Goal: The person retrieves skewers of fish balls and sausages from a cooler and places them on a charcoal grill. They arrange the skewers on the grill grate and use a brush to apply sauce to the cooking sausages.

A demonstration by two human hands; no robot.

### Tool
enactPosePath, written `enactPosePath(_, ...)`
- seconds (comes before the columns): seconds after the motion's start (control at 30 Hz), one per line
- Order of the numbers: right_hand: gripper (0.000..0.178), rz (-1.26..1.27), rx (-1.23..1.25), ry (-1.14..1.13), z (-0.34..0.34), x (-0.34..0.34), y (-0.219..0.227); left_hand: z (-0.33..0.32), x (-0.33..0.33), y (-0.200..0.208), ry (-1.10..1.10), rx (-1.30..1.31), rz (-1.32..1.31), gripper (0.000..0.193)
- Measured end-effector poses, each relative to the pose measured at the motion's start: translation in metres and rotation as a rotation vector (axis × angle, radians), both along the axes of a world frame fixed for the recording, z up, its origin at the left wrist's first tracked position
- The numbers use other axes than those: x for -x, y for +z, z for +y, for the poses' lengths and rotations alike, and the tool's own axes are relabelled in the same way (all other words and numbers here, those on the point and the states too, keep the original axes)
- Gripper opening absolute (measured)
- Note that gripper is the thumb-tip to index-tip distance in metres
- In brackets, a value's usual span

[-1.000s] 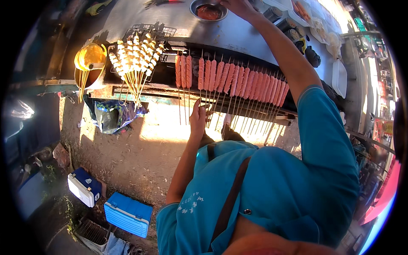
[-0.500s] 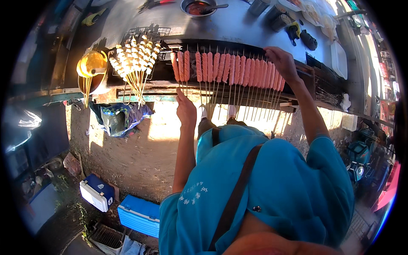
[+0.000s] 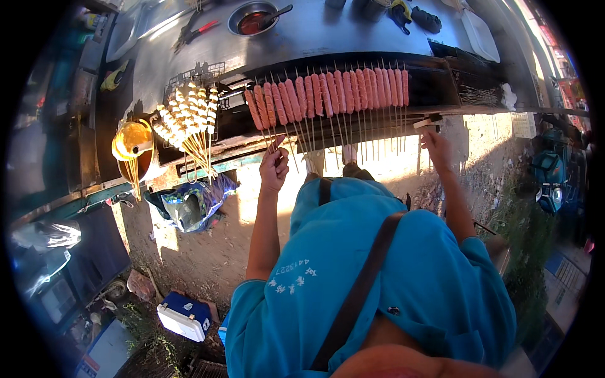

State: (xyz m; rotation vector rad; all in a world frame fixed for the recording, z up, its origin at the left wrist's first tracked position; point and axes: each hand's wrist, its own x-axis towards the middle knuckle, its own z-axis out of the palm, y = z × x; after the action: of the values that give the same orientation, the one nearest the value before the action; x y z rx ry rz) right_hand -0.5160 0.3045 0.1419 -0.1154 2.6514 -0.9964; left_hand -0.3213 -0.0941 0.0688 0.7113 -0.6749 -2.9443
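Note:
A long row of scored pink sausages on sticks (image 3: 331,94) lies side by side across the narrow grill (image 3: 435,94), bare sticks pointing toward me. At the row's left end my left hand (image 3: 274,169) is closed, its fingers pinched at the bare ends of the leftmost sausage skewers. My right hand (image 3: 437,150) hangs below the grill's near edge at the right, beneath a small wooden piece (image 3: 427,122). Its fingers are curled, and whether they touch that piece or hold anything is unclear. Left of the sausages, a fan of pale chunky skewers (image 3: 189,116) rests on the grill.
Farther left stands a pot (image 3: 135,142) with yellow contents and sticks. Behind the grill, the metal counter holds a bowl of red sauce (image 3: 252,22), a red-handled brush (image 3: 205,28) and a white tray (image 3: 480,34). Below are a blue bag (image 3: 192,205) and a cooler box (image 3: 184,316).
My right hand has left the far side of the row's right end and come down below the grill edge. The leftmost sausages now slant more. The view has shifted.

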Motion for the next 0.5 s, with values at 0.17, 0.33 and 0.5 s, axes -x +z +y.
enactPosePath(0.17,0.027,0.040,0.040,-0.006,-0.011,-0.019,-0.024,0.003,0.003,-0.004,-0.002,0.077,-0.034,0.034)
enactPosePath(0.33,0.042,0.145,0.115,-0.124,-0.034,-0.023,-0.053,-0.001,0.001,-0.010,0.001,0.122,-0.051,0.035)
enactPosePath(0.5,0.086,0.112,-0.168,-0.068,-0.075,-0.033,-0.040,-0.005,-0.005,-0.013,-0.034,0.256,-0.212,0.041)
